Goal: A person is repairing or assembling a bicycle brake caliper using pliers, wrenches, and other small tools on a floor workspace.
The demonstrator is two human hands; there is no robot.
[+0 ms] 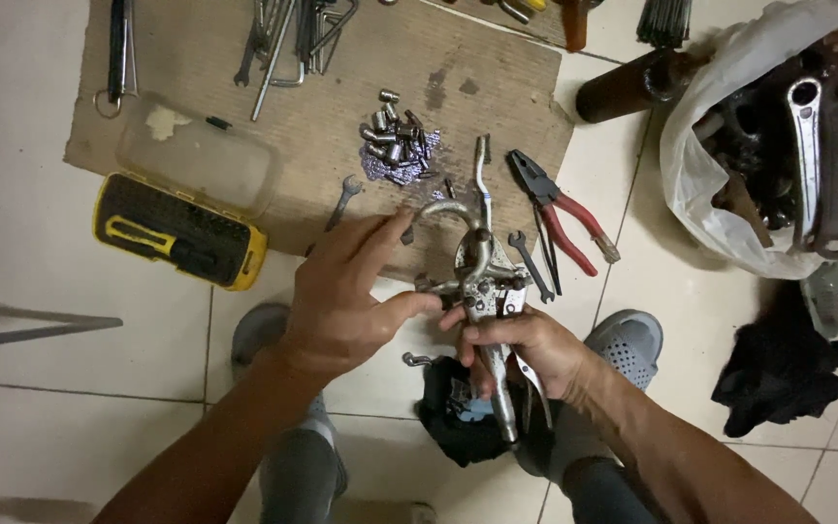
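My right hand (526,347) grips the handles of silver locking pliers (493,320), whose jaws clamp a curved metal part (460,215) held above the floor. Beside it, my left hand (346,296) touches the left side of that clamped part with thumb and fingers, near a small bolt or lever. Both hands hover over my knees and grey shoes (632,340). A dark rag (453,412) lies between my feet under the pliers.
On a cardboard sheet (206,68) lie sockets (395,136), wrenches (283,44) and a small spanner (341,199). Red-handled pliers (560,218) rest to its right. A yellow-black bit case (181,228) is at left. A white bag of tools (768,146) and black cloth (783,369) sit at right.
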